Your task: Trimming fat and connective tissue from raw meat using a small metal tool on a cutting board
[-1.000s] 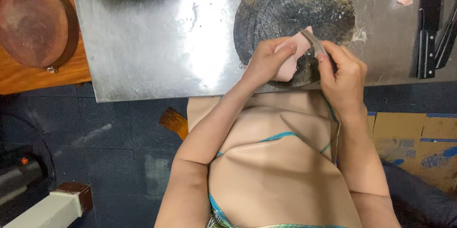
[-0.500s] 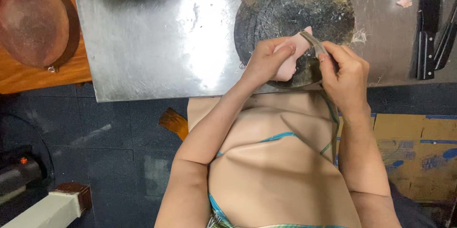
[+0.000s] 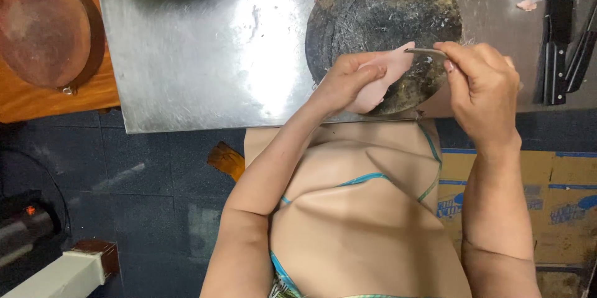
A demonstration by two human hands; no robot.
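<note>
The left hand (image 3: 345, 80) pinned a pale pink meat slab (image 3: 382, 77) on the dark round chopping board (image 3: 373, 5) at the steel worktop's (image 3: 205, 43) front edge; the right hand (image 3: 482, 83), closed on a thin-bladed knife (image 3: 426, 53), was trimming it.

A stainless steel table (image 3: 205, 43) fills the upper part of the view, with a bright patch of overhead light reflected near its centre. Left of the table stands a wooden surface (image 3: 37, 99) bearing a round reddish-brown block (image 3: 43, 24). Below the table lies a dark blue tiled floor (image 3: 143, 173), with flattened cardboard (image 3: 559, 204) on it to the right.
</note>
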